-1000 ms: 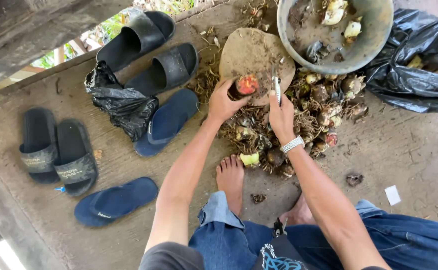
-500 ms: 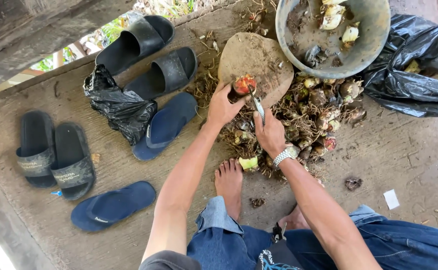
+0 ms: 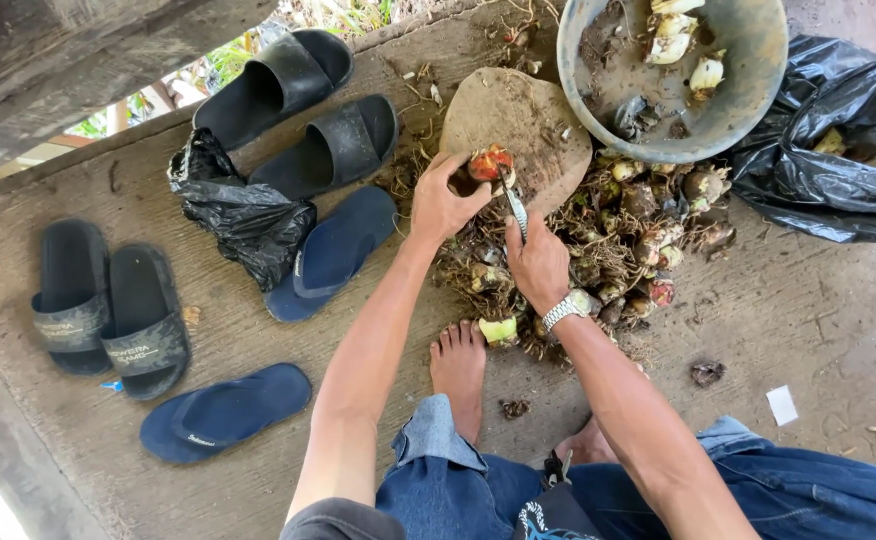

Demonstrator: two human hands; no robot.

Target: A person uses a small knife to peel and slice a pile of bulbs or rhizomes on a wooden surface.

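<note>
My left hand (image 3: pixel 443 205) grips a reddish root bulb (image 3: pixel 490 162) against a round wooden chopping block (image 3: pixel 528 115). My right hand (image 3: pixel 536 262) holds a small knife (image 3: pixel 515 207) whose blade tip touches the bulb's lower side. A heap of rooty bulbs (image 3: pixel 638 225) lies on the concrete floor beside and below the block. A grey metal basin (image 3: pixel 748 95) above the heap holds several pale peeled pieces.
Black plastic bags lie at the right (image 3: pixel 838 170) and by the sandals (image 3: pixel 238 215). Black slides (image 3: pixel 298 110) and blue flip-flops (image 3: pixel 228 405) sit on the floor at left. My bare foot (image 3: pixel 458 370) rests below the heap. A wooden beam (image 3: pixel 58 60) crosses the upper left.
My right hand drew back toward me and tilted the knife, bringing its tip from beside the bulb to the bulb's underside. The left hand turned the bulb slightly on the block.
</note>
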